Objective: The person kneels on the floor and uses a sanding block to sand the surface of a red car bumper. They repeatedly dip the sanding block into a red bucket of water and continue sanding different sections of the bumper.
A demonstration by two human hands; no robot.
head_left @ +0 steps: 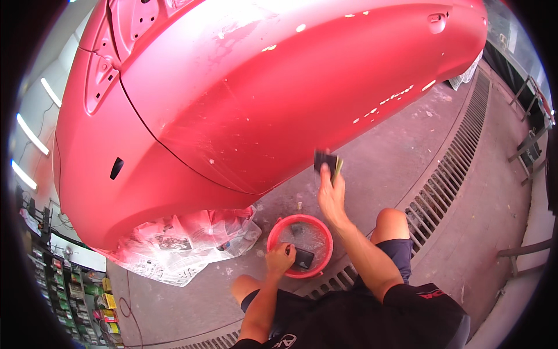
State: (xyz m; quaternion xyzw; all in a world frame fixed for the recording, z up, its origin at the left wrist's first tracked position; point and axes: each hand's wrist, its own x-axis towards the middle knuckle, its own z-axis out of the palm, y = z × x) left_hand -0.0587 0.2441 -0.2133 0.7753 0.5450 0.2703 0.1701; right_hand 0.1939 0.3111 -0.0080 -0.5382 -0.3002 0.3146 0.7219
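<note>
My right hand (332, 198) is closed round a dark sanding block (323, 160) with a yellow-green edge. It is raised off the car's lower side, and the block is slightly blurred. At the left rim of a red bucket (329, 249) my left hand (280, 260) is closed on a flat black piece (303, 259), which hangs over the water; its exact kind is unclear. The car body (244, 122) is matte red with paler, sanded-looking patches. Small bare spots run along its lower edge.
Printed plastic sheeting (192, 247) covers the wheel. A floor grating (447, 174) curves past on the right and behind the bucket. Metal stands (526, 148) are at the far right. Shelves of supplies (75, 296) stand lower left, near a hose (131, 317) on the floor.
</note>
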